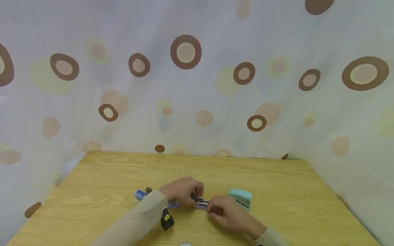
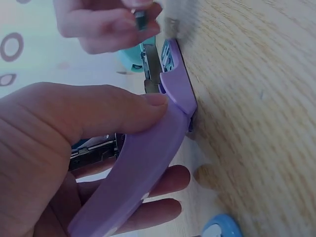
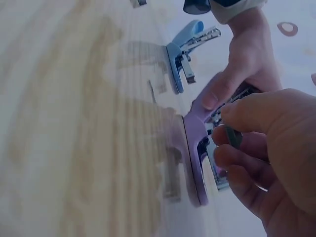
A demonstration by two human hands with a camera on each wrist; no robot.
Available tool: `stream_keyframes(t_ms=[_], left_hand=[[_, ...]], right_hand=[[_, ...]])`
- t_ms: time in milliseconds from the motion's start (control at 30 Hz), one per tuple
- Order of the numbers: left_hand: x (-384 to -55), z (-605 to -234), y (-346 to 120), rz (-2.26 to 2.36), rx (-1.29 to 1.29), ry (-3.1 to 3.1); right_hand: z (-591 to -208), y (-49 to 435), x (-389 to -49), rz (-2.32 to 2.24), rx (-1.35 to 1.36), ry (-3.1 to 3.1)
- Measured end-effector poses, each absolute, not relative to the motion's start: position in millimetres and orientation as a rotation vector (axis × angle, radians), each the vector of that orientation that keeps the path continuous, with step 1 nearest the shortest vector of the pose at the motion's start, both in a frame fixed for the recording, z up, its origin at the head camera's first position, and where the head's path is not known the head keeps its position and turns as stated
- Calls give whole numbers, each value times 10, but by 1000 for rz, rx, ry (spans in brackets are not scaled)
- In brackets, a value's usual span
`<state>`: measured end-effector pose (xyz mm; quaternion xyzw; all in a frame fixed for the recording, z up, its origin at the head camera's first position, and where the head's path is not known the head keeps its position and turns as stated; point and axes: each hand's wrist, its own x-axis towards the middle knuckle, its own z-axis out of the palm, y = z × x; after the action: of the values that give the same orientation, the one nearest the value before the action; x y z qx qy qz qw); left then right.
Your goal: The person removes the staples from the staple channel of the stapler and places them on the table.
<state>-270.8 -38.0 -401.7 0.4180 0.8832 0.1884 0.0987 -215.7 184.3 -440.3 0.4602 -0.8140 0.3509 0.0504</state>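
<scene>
My left hand [image 1: 183,190] grips the raised purple cover of a stapler [image 2: 148,148], thumb on its outer face and fingers behind it. The stapler is folded wide open, its base low at the wooden table and its metal magazine showing between the two halves. Beside the magazine, my right hand [image 1: 227,212] pinches a small dark strip [image 3: 233,137] between thumb and fingers; what kind of piece it is I cannot tell. Behind the right hand stands a turquoise stapler [image 1: 240,194]. Partly covered by my left forearm, a blue stapler [image 3: 174,59] lies open to the left.
The wooden table [image 1: 271,181] runs back to a patterned curtain [image 1: 209,85], which also hangs along both sides. A small grey piece [image 1: 185,244] lies at the near edge of the head view. A black wrist camera [image 1: 167,221] sits by my left wrist.
</scene>
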Motion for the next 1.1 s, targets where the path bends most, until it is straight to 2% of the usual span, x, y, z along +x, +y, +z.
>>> stream_keyframes(t_ms=[633, 1100], left_hand=[[-2612, -3933, -394, 550, 1128, 2651], [-2589, -3953, -414, 593, 1081, 2606]], right_hand=[[-4287, 1780, -1852, 1046, 1441, -2827], [-4342, 1732, -1804, 1119, 1646, -2783]])
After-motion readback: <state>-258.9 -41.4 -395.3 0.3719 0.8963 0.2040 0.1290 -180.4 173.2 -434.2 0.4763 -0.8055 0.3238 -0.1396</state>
